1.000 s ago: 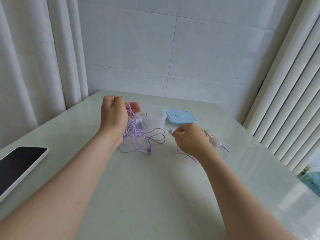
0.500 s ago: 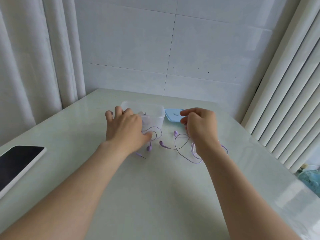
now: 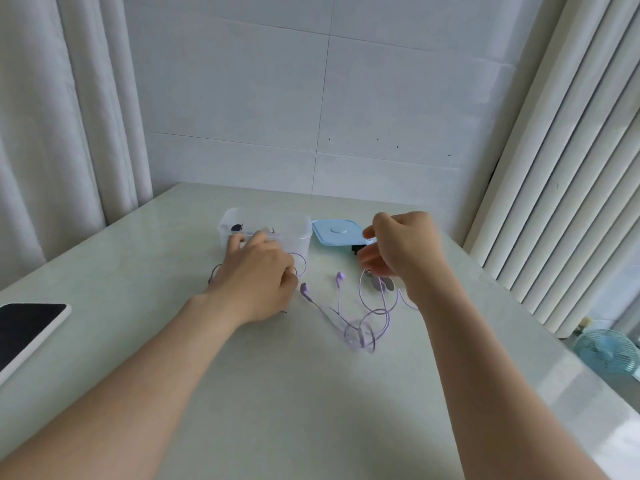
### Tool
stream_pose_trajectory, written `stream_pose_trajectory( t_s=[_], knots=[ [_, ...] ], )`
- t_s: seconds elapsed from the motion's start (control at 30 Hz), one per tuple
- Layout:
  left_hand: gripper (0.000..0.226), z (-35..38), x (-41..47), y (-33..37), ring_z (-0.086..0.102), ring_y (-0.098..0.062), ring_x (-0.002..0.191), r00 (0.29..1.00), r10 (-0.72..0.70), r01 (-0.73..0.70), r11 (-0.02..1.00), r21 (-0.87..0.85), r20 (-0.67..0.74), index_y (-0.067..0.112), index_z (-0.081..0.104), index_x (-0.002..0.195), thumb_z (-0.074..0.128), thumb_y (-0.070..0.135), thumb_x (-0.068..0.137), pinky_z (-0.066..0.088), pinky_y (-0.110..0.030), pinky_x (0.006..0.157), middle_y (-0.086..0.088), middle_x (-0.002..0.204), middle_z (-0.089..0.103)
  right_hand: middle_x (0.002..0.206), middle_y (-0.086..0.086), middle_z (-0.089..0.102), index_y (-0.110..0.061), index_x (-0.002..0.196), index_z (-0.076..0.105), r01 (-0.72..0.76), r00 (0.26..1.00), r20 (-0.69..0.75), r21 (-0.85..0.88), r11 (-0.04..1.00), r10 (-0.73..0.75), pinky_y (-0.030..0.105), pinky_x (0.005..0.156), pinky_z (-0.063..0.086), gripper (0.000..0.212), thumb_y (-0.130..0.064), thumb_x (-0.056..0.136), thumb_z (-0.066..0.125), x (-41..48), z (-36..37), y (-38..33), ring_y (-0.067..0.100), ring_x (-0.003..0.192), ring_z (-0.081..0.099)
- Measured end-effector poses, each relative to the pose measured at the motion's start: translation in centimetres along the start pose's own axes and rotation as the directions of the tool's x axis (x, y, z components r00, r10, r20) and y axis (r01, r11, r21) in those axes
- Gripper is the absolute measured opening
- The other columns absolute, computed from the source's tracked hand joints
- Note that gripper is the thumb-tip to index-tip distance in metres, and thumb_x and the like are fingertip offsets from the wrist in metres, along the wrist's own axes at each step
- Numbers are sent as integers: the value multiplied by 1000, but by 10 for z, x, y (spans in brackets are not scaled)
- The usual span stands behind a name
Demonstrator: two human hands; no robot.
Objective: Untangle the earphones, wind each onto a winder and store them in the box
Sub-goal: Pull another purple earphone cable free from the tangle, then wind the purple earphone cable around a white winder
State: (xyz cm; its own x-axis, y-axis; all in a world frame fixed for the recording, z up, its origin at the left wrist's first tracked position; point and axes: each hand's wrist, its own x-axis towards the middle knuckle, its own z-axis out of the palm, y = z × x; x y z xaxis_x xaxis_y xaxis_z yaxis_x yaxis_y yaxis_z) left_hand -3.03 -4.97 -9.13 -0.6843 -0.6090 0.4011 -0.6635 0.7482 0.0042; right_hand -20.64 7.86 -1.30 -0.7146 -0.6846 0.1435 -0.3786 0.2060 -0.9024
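- The box (image 3: 263, 223) sits on the table (image 3: 311, 393), far centre, with the lid (image 3: 337, 232) just to its right.
- The left hand (image 3: 256, 275) lies just near of the box.
- The earphone cable (image 3: 360, 327) lies right of that hand, below the right hand (image 3: 401, 251).
- A phone (image 3: 27, 327) lies at the left edge.

I log lilac earphones (image 3: 360, 336), a clear frosted box (image 3: 301, 233), pale blue lid (image 3: 337, 232), glossy pale green table (image 3: 294, 393), black white-edged phone (image 3: 27, 323), white curtain (image 3: 69, 116), white tiled wall (image 3: 311, 98) and a light blue fan (image 3: 607, 353).
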Motion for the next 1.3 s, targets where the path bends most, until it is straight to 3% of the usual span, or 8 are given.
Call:
stream_pose_trajectory(
  t_s=[0.1,0.2,0.27,0.43,0.73,0.83,1.13,1.3],
  knots=[
    [21,3,1,17,52,-21,103,977,14,-34,995,-90,-212,30,59,74,41,28,86,29,-45,103,10,86,59,67,21,72,7,86,70,65,992,-94,-218,974,-87,61,61,62,35,-12,72,44,9,-14,18,38,60,73],
    [23,9,3,35,58,-22,98,946,47,-120,970,-211,-322,25,69,80,46,20,82,39,-42,97,9,89,64,79,19,74,-1,83,71,22,990,-119,-415,910,-78,46,62,63,33,-9,69,42,15,-24,37,40,75,70],
    [26,12,4,50,59,-22,94,943,38,-151,934,-325,-330,22,71,86,46,15,84,45,-39,87,8,88,66,91,13,73,-6,86,73,-20,986,-154,-468,883,-59,37,66,58,30,-5,73,46,16,-29,49,37,88,67],
    [31,10,13,74,59,-14,91,958,-8,-151,836,-527,-288,16,73,102,45,6,95,47,-31,84,12,91,66,106,21,70,1,104,72,-61,973,-226,-447,892,-47,51,82,60,30,-1,83,51,24,-35,79,42,104,63],
    [34,3,52,112,67,-13,104,986,-6,-94,799,-594,-164,16,74,111,46,4,97,52,-31,94,6,109,75,77,10,51,-8,77,50,-45,989,-143,-580,814,-47,31,53,31,12,-9,89,52,34,-39,101,35,75,50],
    [34,7,71,127,68,-14,101,988,1,-100,770,-630,-156,14,74,110,44,3,99,53,-32,94,3,106,75,81,9,52,-9,81,52,-36,994,-105,-607,794,-36,30,58,36,11,-17,88,56,33,-41,97,35,71,51],
    [64,25,113,157,37,-29,139,920,179,-144,982,-122,349,40,43,151,50,6,96,30,-49,105,2,148,48,100,10,51,-12,98,46,9,981,-136,-687,727,-141,35,78,36,12,-2,95,53,36,-44,102,38,108,56],
    [23,19,117,167,39,-32,121,914,158,-139,987,-77,374,38,64,107,50,21,100,26,-46,89,0,112,46,101,11,62,-13,118,53,185,918,-257,-399,898,-303,37,67,31,21,-3,100,51,46,-36,103,31,88,54]
  ],
)
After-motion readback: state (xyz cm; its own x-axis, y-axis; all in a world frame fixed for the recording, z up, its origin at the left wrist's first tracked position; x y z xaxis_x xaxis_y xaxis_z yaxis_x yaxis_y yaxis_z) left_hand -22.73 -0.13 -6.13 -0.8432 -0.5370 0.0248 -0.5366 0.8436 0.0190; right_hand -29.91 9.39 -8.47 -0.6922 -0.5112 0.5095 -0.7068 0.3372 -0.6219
